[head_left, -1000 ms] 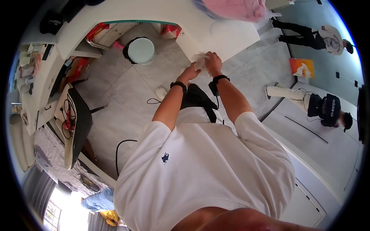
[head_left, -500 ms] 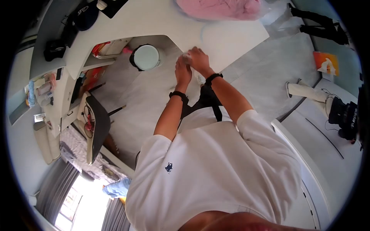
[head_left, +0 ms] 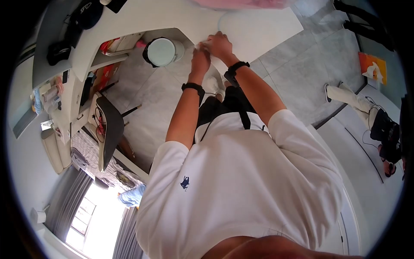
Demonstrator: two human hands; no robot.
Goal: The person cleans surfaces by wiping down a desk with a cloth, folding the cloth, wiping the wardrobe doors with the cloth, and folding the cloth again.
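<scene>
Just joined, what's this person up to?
Someone in a white T-shirt has both bare hands together at the edge of a white desk. The left hand and right hand meet around a small pale item, too blurred to identify; which one grips it isn't clear. A pink bundle is on the desk, and a pale round bin stands on the floor nearby, apart from the hands.

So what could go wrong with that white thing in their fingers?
The small white thing might slip from the left hand and right hand onto the floor, since they're by the desk's edge. Stepping forward could perhaps bump the round bin standing in the desk's recess.
</scene>
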